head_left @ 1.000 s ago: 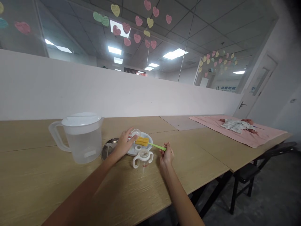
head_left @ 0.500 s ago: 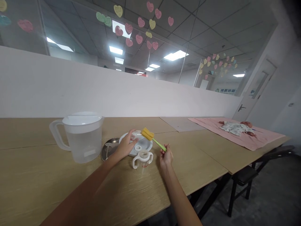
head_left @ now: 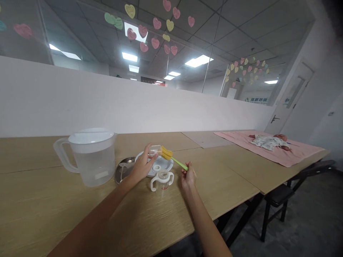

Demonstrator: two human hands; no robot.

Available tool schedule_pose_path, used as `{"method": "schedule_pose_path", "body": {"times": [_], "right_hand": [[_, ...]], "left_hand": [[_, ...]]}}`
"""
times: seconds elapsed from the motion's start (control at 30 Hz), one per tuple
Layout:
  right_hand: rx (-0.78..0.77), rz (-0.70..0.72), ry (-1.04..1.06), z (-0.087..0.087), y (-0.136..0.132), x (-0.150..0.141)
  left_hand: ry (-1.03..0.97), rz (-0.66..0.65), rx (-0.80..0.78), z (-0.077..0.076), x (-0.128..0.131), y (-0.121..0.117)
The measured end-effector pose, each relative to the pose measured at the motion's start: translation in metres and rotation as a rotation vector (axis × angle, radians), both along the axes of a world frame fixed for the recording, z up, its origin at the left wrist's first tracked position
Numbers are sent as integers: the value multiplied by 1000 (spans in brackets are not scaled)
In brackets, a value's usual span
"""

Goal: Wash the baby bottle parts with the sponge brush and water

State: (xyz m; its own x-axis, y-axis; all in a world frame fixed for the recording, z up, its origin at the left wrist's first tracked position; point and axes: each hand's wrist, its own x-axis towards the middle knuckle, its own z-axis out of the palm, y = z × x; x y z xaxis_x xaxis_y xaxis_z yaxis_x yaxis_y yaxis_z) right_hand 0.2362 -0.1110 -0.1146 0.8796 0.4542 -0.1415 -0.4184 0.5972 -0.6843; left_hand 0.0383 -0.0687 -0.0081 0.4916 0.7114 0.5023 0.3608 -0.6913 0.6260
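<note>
My left hand (head_left: 141, 167) grips a small clear bottle part (head_left: 154, 150) just above a white plate (head_left: 166, 166). In my right hand (head_left: 188, 177) is pinched the green handle of a bottle brush (head_left: 174, 159), its yellow sponge head pushed against the opening of the clear part. A white ring lies on the plate. In front of the plate stands a two-handled baby bottle (head_left: 162, 179) on the wooden table (head_left: 53, 210).
A large clear pitcher (head_left: 91, 157) with water stands at the left, a round metal lid (head_left: 123, 170) between it and the plate. Far right, a baby doll (head_left: 269, 141) lies on a pink blanket (head_left: 292, 155). A dark chair (head_left: 284, 194) stands beyond the table edge.
The brush's sponge head rose off the plate, then swung left to meet the clear part, which my left hand lifted slightly.
</note>
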Motion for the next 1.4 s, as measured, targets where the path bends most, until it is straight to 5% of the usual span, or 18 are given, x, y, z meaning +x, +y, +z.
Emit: {"method": "schedule_pose_path", "body": {"times": [0.63, 0.9, 1.1, 1.3, 1.4], "right_hand": [[74, 87, 42, 6, -5, -1], [57, 160, -28, 8, -5, -1], [-10, 198, -129, 13, -9, -9], [-81, 240, -140, 16, -11, -16], [-78, 262, -172, 16, -10, -17]], "left_hand": [[139, -49, 90, 1, -2, 0], [114, -206, -102, 2, 0, -7], [193, -91, 19, 14, -7, -4], [242, -221, 202, 17, -21, 9], [330, -146, 217, 25, -29, 16]]}}
